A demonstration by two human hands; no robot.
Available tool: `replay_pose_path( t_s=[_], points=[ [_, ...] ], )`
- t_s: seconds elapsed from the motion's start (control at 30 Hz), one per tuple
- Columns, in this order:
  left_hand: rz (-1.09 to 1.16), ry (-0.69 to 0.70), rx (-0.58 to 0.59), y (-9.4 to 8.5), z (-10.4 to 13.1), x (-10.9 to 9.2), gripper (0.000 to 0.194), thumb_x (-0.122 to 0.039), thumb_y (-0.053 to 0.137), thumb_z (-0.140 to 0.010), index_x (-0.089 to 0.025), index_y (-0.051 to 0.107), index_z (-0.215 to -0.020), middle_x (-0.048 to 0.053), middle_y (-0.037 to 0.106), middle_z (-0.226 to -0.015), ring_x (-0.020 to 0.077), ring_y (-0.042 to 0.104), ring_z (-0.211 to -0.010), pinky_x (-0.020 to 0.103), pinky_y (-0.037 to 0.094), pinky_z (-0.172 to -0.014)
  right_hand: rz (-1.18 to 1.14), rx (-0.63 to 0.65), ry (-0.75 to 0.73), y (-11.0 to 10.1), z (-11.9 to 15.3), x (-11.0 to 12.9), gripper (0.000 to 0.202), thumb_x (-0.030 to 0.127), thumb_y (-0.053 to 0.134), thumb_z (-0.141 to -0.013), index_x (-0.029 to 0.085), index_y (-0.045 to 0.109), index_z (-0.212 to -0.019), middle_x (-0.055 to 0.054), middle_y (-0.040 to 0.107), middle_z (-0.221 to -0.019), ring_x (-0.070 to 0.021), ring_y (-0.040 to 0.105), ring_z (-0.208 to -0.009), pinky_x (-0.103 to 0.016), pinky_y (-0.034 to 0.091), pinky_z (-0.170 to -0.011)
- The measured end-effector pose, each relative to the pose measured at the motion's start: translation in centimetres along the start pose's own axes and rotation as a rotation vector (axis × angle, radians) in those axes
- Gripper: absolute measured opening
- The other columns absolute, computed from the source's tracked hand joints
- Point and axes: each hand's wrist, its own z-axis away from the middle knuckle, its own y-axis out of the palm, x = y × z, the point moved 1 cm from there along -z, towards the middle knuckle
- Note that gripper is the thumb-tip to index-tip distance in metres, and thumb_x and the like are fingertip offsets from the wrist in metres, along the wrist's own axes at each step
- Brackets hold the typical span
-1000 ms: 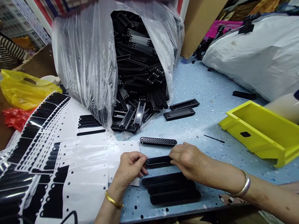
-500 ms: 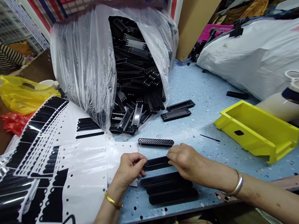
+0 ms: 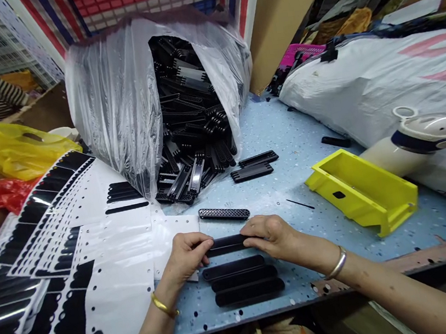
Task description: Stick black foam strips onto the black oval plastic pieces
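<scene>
My left hand (image 3: 189,254) pinches the left end of a black strip-shaped piece (image 3: 228,245), and my right hand (image 3: 269,235) grips its right end. The piece lies level just above or on the blue speckled table. Nearer to me, three similar black pieces (image 3: 244,278) lie in a stack of rows. Beyond my hands rests one black piece with a lattice face (image 3: 224,214). Left of my left hand are white sheets (image 3: 117,276) bearing black rounded strips (image 3: 127,208).
A plastic bag (image 3: 114,105) spills many black pieces at the back. Two pieces (image 3: 252,172) lie before it. On the right are a yellow bin (image 3: 358,186), a cream bottle (image 3: 391,154) and a white sack (image 3: 360,81). A person in a striped sleeve (image 3: 0,90) is at the far left.
The view has shifted a little, so most things appear further left. My right fingers have changed their hold slightly on the piece's right end. Both hands stay on it.
</scene>
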Motion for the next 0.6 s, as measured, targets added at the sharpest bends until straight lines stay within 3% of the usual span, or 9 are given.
replay_pose_path(
  t_s=[0.43,0.6],
  points=[
    [-0.014,-0.019,0.001,-0.1,0.2,-0.3,0.037,-0.045,0.073,-0.062,-0.011,0.077,-0.077,0.0,0.058,-0.041,0.0094,0.053,-0.037,0.017,0.039,-0.037,0.002,-0.043,-0.024,0.0,1.1,1.1,0.017,0.016,0.052,-0.097,0.018,0.069,-0.097,-0.007,0.07,-0.092,-0.0194,0.063,-0.086,-0.031,0.053,-0.08],
    [-0.012,-0.029,-0.003,-0.1,0.3,-0.4,0.036,-0.044,0.073,-0.061,-0.012,0.077,-0.076,0.0,0.059,-0.041,0.0094,0.053,-0.037,0.017,0.039,-0.037,0.16,-0.048,-0.103,-0.1,1.3,1.8,0.021,0.01,0.044,-0.098,0.014,0.065,-0.099,-0.009,0.068,-0.085,-0.0201,0.06,-0.076,-0.035,0.051,-0.075]
  ],
)
